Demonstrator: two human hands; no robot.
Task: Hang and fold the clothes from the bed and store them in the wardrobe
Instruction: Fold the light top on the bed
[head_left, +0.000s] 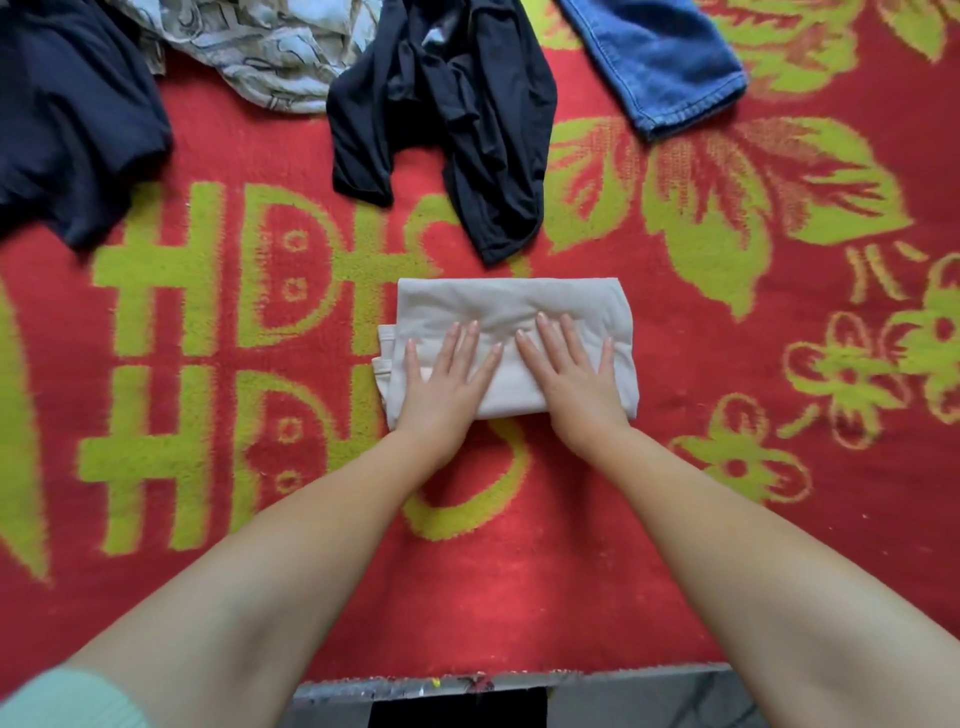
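I see a red blanket (597, 545) patterned with lime-green letters and leaves; a cream folded cloth (511, 306) at centre; a black garment (457, 119) above it; a navy shirt (67, 119) upper left; a pale printed fabric (270, 47) at top; blue jeans (660, 57) upper right.

A red blanket (519, 571) with lime-green patterning, and a strip of grey floor (649, 696) below its near edge.
The pile is plush and slightly fuzzy. On the left half the lime green forms big block lettering (156, 270) in two stacked rows, with small ringed dots set inside the letter shapes. On the right half it forms large leaves (727, 208) shaded with red strokes, and nearer, smaller outlined flowers (852, 374). Along the near edge a pale, frayed hem (415, 678) runs across. The grey floor beneath it looks speckled, and a black rectangular shape (457, 714) sits at the bottom centre, cut off by the frame; I cannot tell what it is.
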